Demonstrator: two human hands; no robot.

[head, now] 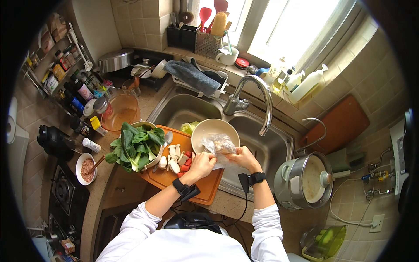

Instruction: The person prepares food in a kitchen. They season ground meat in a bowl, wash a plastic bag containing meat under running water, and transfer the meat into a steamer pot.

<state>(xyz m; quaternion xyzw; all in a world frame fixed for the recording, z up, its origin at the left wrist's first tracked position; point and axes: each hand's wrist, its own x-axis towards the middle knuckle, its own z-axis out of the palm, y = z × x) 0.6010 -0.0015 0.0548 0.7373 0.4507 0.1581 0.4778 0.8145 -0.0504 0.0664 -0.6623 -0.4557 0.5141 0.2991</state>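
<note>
A clear plastic bag [220, 144] with pale, lumpy food inside is held between my two hands. My left hand [202, 166] pinches its near left side, and my right hand [245, 158] grips its right side. Under and behind the bag is a cream bowl [199, 135], at the far right of an orange cutting board [199, 186]. Cut white mushrooms [173, 161] and red pieces [185, 166], perhaps crab sticks, lie on the board left of my left hand. A metal spoon [168, 138] rests near a bowl heaped with leafy greens [134, 147].
A double sink [288, 144] with a curved faucet [255, 82] lies beyond the board. To the right stands a lidded electric pot [306, 181]. A bowl of minced meat [86, 168] with chopsticks sits left, near the gas stove [63, 190]. Leafy cabbage [189, 127] is in the left basin.
</note>
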